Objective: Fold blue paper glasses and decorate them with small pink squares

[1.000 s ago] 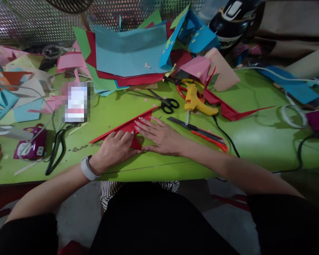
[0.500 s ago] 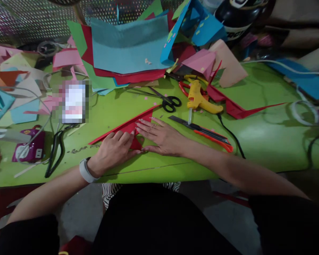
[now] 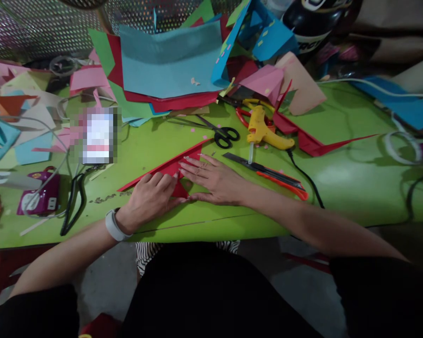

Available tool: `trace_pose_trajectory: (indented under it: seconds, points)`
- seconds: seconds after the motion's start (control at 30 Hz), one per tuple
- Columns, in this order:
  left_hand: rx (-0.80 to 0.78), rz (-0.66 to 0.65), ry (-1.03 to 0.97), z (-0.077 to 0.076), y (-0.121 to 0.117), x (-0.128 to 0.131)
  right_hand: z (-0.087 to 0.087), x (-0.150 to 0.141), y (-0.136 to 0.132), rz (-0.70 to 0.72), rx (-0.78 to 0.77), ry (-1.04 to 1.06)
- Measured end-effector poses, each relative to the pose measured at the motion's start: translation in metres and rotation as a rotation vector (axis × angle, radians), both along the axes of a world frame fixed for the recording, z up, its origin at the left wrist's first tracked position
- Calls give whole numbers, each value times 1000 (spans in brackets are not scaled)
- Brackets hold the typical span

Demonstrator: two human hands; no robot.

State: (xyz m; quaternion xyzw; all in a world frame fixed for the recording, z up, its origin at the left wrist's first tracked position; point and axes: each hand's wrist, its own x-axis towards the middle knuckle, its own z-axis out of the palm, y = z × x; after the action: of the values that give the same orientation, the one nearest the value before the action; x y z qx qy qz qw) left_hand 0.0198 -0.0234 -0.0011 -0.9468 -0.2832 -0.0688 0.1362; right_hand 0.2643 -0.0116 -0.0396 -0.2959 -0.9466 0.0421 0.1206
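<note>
A folded sheet of red paper (image 3: pixel 155 171) lies on the green table, with a long narrow fold along its far edge. My left hand (image 3: pixel 150 195), a pale band on its wrist, rests on the near side of the sheet. Its fingers are curled and closed at the paper, the thumb reaching right. Flat on the sheet's right part lies my right hand (image 3: pixel 215 180), fingers stretched and slightly apart. The fingertips of both hands meet near the sheet's middle, and they cover part of it.
Black scissors (image 3: pixel 225 136), a yellow glue gun (image 3: pixel 262 129) and an orange cutter knife (image 3: pixel 268 174) lie beyond and right of my hands. Stacked coloured paper (image 3: pixel 172 61) stands at the back. A phone (image 3: pixel 98 136) and a purple device (image 3: pixel 40 192) are at the left.
</note>
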Motion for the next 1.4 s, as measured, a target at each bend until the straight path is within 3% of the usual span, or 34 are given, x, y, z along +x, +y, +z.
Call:
trace_pose_trajectory:
  seconds: [0.3, 0.7, 1.0, 1.27, 1.4]
  points:
    - [-114, -21, -141, -3, 1, -3, 3, -1, -1, -12, -65, 14]
    - [-66, -80, -87, -3, 0, -3, -2, -2, -3, -20, -26, 47]
    - [-189, -44, -78, 2, 4, -5, 3, -1, 0, -42, -62, 21]
    - [-234, -90, -100, 2, 6, -6, 12, 12, 3, -204, -15, -6]
    - [-214, -98, -115, -1, 7, -6, 35, 10, 10, -477, -107, 99]
